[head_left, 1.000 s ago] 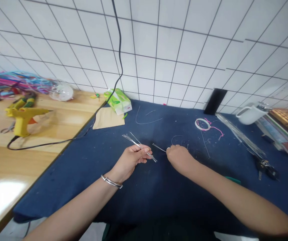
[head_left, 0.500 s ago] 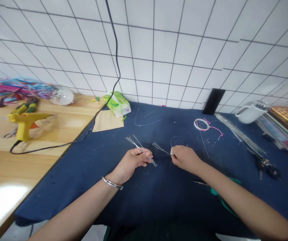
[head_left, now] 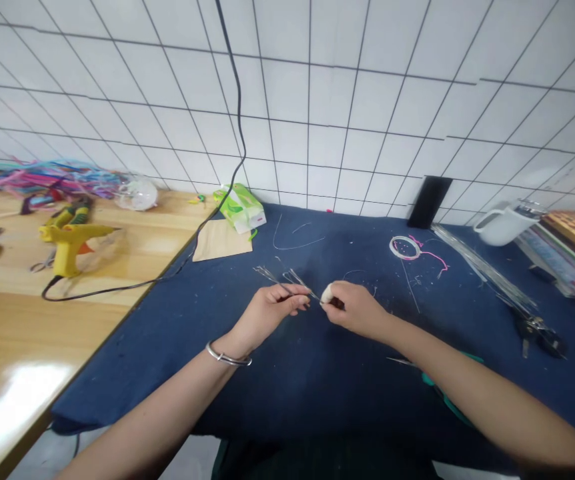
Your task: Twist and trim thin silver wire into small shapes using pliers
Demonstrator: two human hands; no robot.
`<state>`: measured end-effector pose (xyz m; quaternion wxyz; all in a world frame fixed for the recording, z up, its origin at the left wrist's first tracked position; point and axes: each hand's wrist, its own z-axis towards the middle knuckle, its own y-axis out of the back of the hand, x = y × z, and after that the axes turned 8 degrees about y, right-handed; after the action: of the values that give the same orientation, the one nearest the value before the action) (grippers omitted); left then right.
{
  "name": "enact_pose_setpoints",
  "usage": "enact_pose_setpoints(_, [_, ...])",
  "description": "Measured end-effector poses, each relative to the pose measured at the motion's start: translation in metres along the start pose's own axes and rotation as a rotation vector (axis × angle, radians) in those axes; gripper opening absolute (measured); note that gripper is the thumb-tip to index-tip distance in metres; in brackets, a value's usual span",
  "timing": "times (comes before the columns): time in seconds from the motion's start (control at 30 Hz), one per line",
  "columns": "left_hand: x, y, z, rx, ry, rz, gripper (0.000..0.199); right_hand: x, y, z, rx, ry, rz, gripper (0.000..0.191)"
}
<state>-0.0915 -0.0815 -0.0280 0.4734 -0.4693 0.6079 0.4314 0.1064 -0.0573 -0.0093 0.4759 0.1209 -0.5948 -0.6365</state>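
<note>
Between thumb and fingers my left hand (head_left: 275,310) pinches a bundle of thin silvery wires (head_left: 266,273), whose looped ends point up and left. My right hand (head_left: 355,308), a white covering on one fingertip, is closed on a second small wire bundle (head_left: 297,279). That bundle's looped end reaches over to the left fingertips, and the two hands are close together above the dark blue cloth (head_left: 277,393). Whether the bundles touch I cannot tell. Under my right forearm lie green-handled scissors (head_left: 450,400), partly hidden.
Loose wire (head_left: 297,247) lies behind the hands. Right are a white ring (head_left: 404,248) with pink cord, long wires (head_left: 482,263), dark-handled pliers (head_left: 537,332) and a white mug (head_left: 505,223). On the wooden surface left sits a yellow glue gun (head_left: 70,247); its cable crosses the cloth's edge.
My right hand has moved left, bringing its wire bundle up to my left hand. The left bundle now lies flatter. The whole view has shifted slightly.
</note>
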Motion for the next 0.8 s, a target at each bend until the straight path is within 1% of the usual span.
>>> enact_pose_setpoints(0.1, [-0.011, 0.015, -0.003, -0.041, -0.111, 0.059, 0.015, 0.012, -0.009, 0.026, -0.056, 0.063, 0.077, 0.006])
enact_pose_setpoints(0.2, [-0.016, 0.038, -0.008, -0.076, -0.149, 0.099, 0.014, 0.021, -0.020, 0.051, -0.093, 0.082, 0.178, 0.005])
enact_pose_setpoints(0.3, [-0.012, 0.059, -0.013, -0.131, -0.171, 0.145, 0.017, 0.026, -0.033, 0.070, -0.115, 0.093, 0.258, 0.006])
enact_pose_setpoints(0.4, [-0.003, 0.072, -0.014, -0.210, -0.228, 0.209, 0.017, 0.026, -0.051, 0.084, -0.138, 0.122, 0.254, 0.006])
enact_pose_setpoints(0.5, [0.012, 0.077, -0.011, -0.294, -0.265, 0.337, 0.016, 0.021, -0.072, 0.090, -0.141, 0.141, 0.215, 0.007])
enact_pose_setpoints(0.6, [0.025, 0.078, -0.007, -0.317, -0.278, 0.492, 0.013, 0.013, -0.088, 0.090, -0.129, 0.142, 0.186, 0.010])
enact_pose_setpoints(0.7, [0.032, 0.076, -0.004, -0.318, -0.273, 0.579, 0.014, 0.005, -0.096, 0.087, -0.124, 0.133, 0.146, 0.013])
enact_pose_setpoints(0.8, [0.033, 0.072, -0.002, -0.329, -0.282, 0.642, 0.015, 0.001, -0.097, 0.085, -0.116, 0.117, 0.096, 0.018])
